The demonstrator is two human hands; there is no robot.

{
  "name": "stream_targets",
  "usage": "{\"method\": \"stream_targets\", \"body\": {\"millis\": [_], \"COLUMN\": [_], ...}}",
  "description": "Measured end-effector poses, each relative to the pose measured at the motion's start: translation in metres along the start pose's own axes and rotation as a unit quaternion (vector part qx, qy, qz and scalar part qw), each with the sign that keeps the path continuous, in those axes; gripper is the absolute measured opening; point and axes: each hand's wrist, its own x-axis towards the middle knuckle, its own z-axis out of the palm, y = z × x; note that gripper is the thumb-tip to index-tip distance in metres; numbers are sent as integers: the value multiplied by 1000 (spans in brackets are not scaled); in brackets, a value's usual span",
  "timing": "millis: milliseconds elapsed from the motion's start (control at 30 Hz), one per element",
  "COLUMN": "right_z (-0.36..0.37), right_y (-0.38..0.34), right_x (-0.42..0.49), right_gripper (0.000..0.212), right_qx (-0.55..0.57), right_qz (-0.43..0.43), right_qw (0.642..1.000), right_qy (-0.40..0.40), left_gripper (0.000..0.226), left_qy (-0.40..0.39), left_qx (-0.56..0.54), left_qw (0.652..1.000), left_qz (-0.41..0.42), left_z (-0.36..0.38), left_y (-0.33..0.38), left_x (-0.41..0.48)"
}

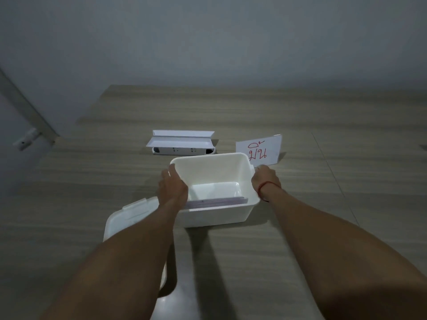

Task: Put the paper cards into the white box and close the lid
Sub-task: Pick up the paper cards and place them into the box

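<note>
Two bare hands steady an open white box [217, 181] at the middle of a wood-grain bench [323, 112], one on each side wall. The left hand [172, 187] curls over the box's left rim, thumb at the far corner, its grip wrapped onto the wall. The right hand [265, 179] presses against the right wall near the far corner, a red thread at the wrist; its fingers are turned away from the camera, so how tightly its grip closes on the rim cannot be told. Neither hand holds a card.

A stack of paper cards [217, 202] already lies inside the box, flat against the near wall, only its top edges showing. Bracing the box from both sides looks meant to square it up or stop it sliding before the lid goes on.

The lid [129, 218] lies on the bench just left of the box, partly under the left forearm, within easy reach for closing. One card with red handwriting [261, 150] stands behind the box's far right corner, just beyond the right hand; whether it belongs with the cards to be packed is unclear. A white folded holder [182, 143] sits farther back, apart from the box.

The closing step appears not yet begun.
</note>
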Motion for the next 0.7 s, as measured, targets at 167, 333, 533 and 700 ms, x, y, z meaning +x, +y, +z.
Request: {"method": "stream_targets", "body": {"millis": [167,333,533,700], "right_z": [-8,-1,10,8], "right_y": [-18,-29,-16,-14], "right_x": [55,102,142,145], "right_gripper": [40,60,55,29], "right_qx": [-100,-151,-205,-230], "right_qz": [-88,-149,-188,-258], "right_qw": [990,975,960,936], "right_qy": [41,60,29,71], "left_gripper": [36,33,36,38], "left_qy": [19,16,27,32], "left_qx": [11,60,71,55], "left_qw": [1000,998,997,997], "left_qz": [-20,3,18,37], "left_z": [2,9,13,15], "left_y": [10,15,16,20], "left_x": [35,61,75,80]}}
